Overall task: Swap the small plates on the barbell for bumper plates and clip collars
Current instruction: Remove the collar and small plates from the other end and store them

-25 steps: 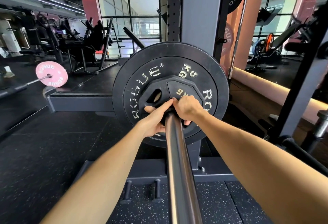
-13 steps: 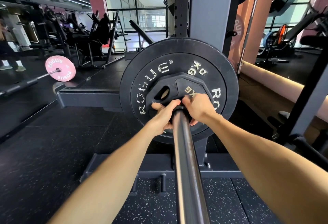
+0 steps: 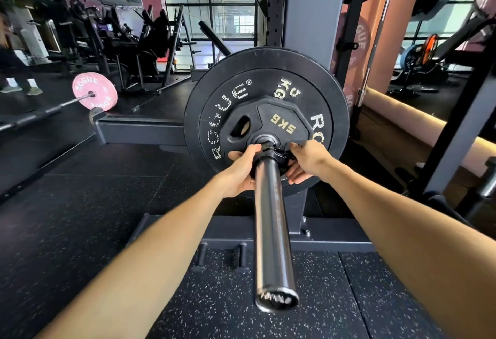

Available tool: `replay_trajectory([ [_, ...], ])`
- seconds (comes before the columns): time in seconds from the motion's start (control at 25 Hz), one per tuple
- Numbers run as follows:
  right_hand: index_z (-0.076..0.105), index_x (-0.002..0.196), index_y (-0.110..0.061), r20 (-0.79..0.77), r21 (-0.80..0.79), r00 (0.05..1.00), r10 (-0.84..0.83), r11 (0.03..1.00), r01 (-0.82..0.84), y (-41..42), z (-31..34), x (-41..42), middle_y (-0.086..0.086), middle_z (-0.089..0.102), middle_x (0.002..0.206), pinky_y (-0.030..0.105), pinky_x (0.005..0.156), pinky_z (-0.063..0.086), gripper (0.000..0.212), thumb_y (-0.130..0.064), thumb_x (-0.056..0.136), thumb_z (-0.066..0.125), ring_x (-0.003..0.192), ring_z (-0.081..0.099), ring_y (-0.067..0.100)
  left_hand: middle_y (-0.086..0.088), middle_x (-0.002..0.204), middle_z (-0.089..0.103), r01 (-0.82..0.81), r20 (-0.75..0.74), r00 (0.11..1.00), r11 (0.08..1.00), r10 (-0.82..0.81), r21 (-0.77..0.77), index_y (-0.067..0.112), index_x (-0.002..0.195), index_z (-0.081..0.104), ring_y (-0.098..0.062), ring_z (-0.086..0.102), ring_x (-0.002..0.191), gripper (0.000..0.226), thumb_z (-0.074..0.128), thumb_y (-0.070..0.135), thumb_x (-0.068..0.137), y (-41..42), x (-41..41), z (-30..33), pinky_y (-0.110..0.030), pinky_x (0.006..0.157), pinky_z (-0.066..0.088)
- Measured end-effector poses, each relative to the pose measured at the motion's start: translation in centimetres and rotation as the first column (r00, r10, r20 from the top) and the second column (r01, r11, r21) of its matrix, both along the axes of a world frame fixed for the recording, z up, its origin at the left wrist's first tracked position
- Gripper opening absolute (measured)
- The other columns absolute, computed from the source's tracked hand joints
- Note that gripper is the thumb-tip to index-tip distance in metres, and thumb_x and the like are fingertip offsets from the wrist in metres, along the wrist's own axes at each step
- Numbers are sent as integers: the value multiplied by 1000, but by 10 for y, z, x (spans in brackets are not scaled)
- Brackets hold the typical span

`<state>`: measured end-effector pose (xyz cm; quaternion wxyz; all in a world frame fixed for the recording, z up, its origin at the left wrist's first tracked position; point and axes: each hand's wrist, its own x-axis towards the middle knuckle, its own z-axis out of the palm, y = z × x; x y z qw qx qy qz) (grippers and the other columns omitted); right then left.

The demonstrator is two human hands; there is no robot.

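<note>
head view looks down the steel bar [image 3: 272, 220] to a small 5kg plate [image 3: 271, 121] sitting against a big bumper plate [image 3: 265, 121] on the sleeve. left hand [image 3: 241, 171] and right hand [image 3: 306, 162] curl their fingers round a black collar [image 3: 276, 154] just outside the small plate. collar looks light and stiff, best gripped on both sides; plates look heavy, best held by the rim. no containers show

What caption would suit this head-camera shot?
Both hands, left hand and right hand, grip a collar beside the 5kg plate.
</note>
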<state>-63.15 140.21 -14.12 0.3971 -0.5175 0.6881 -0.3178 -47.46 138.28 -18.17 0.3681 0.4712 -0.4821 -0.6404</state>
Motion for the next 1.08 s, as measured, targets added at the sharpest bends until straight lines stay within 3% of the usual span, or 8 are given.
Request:
replay_trajectory([
  [0.2, 54, 95, 15, 26, 88, 1000, 2, 996, -4, 52, 2, 13, 27, 64, 85, 27, 34, 49, 62, -37, 107, 23, 30, 58, 22, -5, 73, 62, -19, -13, 1000, 999, 19, -27, 10, 109, 57, -18, 61, 70, 43, 44, 49, 98, 54, 5, 0, -33, 70, 54],
  [0.36, 55, 103, 21, 59, 60, 998, 7, 998, -11, 100, 0, 15, 32, 66, 110, 28, 44, 55, 65, -36, 107, 24, 44, 66, 23, -13, 85, 60, 33, 3, 999, 998, -33, -52, 9, 102, 57, -24, 60, 83, 44, 40, 49, 100, 103, 11, 1, -44, 93, 51],
  [0.44, 54, 87, 17, 77, 50, 997, 14, 999, -18, 125, 0, 16, 33, 65, 112, 29, 51, 57, 65, -36, 107, 24, 51, 68, 23, -15, 91, 61, 43, 16, 999, 997, -42, -63, 7, 112, 55, -25, 62, 86, 49, 41, 51, 99, 126, 14, 2, -45, 93, 51],
  [0.56, 52, 79, 13, 84, 49, 996, 4, 999, -8, 155, 1, 22, 34, 63, 114, 26, 47, 56, 64, -35, 108, 23, 37, 62, 18, -19, 105, 63, 48, -12, 999, 998, -49, -42, 4, 133, 43, -27, 68, 90, 73, 54, 59, 86, 148, 20, 0, -45, 85, 57],
  [0.64, 53, 92, 20, 83, 43, 997, 0, 999, -4, 171, 0, 26, 34, 63, 111, 26, 46, 55, 66, -36, 108, 22, 34, 61, 18, -16, 99, 66, 77, -21, 997, 996, -78, -46, 4, 124, 48, -26, 67, 90, 62, 49, 56, 92, 165, 22, -1, -43, 86, 56],
  [0.76, 50, 77, 11, 84, 43, 996, -7, 999, 4, 192, -4, 28, 27, 64, 90, 26, 48, 56, 65, -38, 107, 21, 35, 62, 18, -9, 82, 70, 125, -48, 991, 992, -126, -20, 11, 105, 55, -22, 65, 85, 41, 39, 49, 101, 190, 25, -1, -42, 91, 50],
  [0.88, 49, 75, 9, 85, 38, 996, -36, 999, 33, 209, -5, 31, 19, 65, 60, 27, 49, 56, 62, -36, 107, 21, 36, 63, 19, -13, 89, 69, 143, -61, 987, 988, -146, -50, 13, 102, 52, -25, 65, 85, 35, 36, 44, 103, 212, 28, 3, -50, 89, 52],
  [1.08, 52, 79, 8, 69, -9, 996, -58, 998, 59, 230, -9, 35, 21, 63, 70, 27, 47, 56, 60, -35, 107, 23, 40, 64, 21, -14, 81, 65, 154, -34, 987, 983, -158, -99, 10, 94, 52, -30, 61, 68, 39, 35, 44, 104, 240, 33, 3, -43, 70, 52],
])
